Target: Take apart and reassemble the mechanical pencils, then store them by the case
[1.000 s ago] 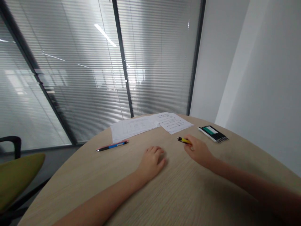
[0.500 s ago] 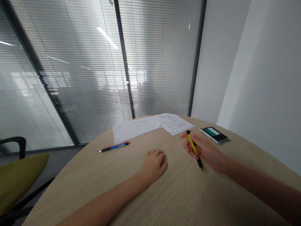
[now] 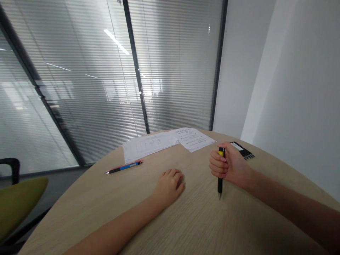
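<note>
My right hand point(image 3: 225, 164) is closed in a fist round a yellow and black pen point(image 3: 220, 187). The pen stands nearly upright, silver tip downward, with its black top showing beside the thumb. Whether the tip touches the table cannot be made out. Palm down on the wooden table point(image 3: 170, 226), my left hand point(image 3: 170, 186) rests with loosely bent fingers, the thumb apart, and no object visible in it. A blue and black pen point(image 3: 124, 167) with some pink along it lies to the left, nearest that hand.
Printed paper sheets point(image 3: 151, 143) lie toward the table's far edge. Behind my right hand is a dark flat pack or row of pens point(image 3: 244, 151), partly covered. A green chair point(image 3: 21, 198) stands at the left. Glass panels with blinds and a white wall rise beyond.
My right hand has gone from a fingertip hold on the yellow pen to a full fist, bringing the pen more upright. My left hand keeps its place on the table; the view has shifted slightly.
</note>
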Demonstrator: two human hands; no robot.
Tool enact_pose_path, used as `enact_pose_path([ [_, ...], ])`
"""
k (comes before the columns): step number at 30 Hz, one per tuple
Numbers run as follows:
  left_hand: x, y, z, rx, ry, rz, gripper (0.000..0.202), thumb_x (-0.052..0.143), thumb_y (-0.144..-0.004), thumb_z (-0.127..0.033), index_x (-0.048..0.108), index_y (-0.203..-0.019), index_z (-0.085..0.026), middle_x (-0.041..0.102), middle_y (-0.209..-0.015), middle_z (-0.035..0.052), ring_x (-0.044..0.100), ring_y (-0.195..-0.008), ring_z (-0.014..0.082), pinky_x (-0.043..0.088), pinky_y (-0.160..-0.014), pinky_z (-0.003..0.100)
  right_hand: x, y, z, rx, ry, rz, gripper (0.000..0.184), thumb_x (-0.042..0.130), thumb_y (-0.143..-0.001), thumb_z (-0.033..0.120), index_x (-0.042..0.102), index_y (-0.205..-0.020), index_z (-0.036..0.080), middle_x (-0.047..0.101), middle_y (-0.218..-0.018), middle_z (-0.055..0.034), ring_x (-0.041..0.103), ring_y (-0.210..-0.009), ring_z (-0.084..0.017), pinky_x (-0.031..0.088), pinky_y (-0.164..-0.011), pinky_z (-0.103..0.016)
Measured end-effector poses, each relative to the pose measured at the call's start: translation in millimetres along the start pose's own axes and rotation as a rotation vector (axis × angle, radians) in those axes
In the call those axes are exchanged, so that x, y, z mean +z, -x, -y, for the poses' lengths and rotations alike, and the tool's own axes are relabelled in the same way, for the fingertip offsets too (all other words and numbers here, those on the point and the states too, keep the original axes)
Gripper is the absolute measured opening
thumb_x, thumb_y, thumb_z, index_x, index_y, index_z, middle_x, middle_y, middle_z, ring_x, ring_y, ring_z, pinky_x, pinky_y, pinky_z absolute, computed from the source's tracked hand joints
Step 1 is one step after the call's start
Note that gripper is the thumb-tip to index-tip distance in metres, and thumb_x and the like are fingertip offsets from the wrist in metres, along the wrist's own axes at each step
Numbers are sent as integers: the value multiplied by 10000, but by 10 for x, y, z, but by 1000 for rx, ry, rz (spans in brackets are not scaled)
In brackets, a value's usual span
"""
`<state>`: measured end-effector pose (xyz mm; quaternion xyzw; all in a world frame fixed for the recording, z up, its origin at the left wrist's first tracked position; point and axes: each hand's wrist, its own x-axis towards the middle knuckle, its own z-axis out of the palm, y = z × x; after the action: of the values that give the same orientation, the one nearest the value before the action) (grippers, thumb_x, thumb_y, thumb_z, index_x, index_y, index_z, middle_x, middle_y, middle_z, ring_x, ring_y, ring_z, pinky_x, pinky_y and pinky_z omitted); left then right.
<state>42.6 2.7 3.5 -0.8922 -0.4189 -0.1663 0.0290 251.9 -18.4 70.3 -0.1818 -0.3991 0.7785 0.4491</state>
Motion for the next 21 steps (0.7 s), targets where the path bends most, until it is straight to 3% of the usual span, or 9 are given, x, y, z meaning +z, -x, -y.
enact_pose_path([
  [7, 0, -1, -3, -4, -9, 0, 216, 427, -774, -274, 539, -925, -168, 551, -989, 65, 483, -909, 191, 378, -793, 342, 21, 3, 3, 57, 13, 14, 508, 238, -760, 536, 274, -395, 185, 197, -319, 70, 141, -294, -55, 135, -292, -178],
  [15, -16, 5, -11, 0, -4, 8, 212, 417, -779, -273, 539, -917, -167, 548, -994, 67, 485, -913, 189, 375, -796, 343, -16, -5, 5, 24, -31, -8, 382, 288, -705, 385, 236, -378, 195, 139, -317, 77, 108, -280, -58, 112, -291, -195],
  [21, -23, 1, -15, -9, -12, 13, 214, 423, -775, -273, 539, -921, -168, 547, -1001, 67, 482, -916, 194, 374, -797, 348, 16, 0, 9, 37, -27, -43, 449, 255, -754, 457, 240, -392, 191, 163, -326, 76, 117, -292, -56, 130, -296, -185],
])
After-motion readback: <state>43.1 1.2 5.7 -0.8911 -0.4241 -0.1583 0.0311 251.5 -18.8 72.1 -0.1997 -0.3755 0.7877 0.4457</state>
